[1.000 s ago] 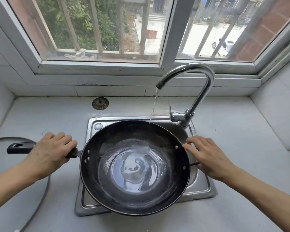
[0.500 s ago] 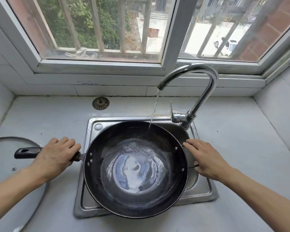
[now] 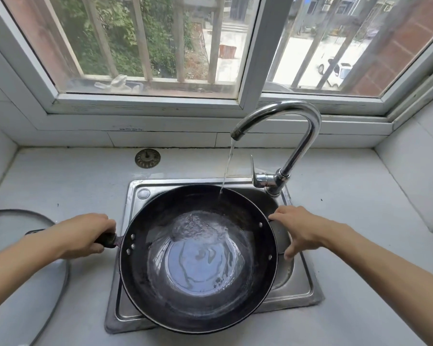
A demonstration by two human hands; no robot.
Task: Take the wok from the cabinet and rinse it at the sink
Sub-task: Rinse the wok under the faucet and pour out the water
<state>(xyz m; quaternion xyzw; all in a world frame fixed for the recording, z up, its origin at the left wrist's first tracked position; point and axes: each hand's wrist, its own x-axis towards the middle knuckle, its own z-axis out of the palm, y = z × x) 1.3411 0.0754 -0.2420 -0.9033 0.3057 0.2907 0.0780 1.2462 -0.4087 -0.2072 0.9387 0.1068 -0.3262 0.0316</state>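
The scene was viewed from a single head-worn wide-angle camera, aimed forward and down. The sink (image 3: pixel 300 293) was framed close below, the window (image 3: pixel 250 53) at twelve o'clock.

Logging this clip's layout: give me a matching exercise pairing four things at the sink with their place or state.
Things:
1. wok
2. faucet
3. glass lid
4. sink strainer plug

Places or states:
A. lying on the counter behind the sink, near the wall
B. running a thin stream of water
C. lying flat on the counter at the far left
D. over the sink basin, a pool of water in its bottom

Pairs: 1-D, 2-B, 3-C, 4-A
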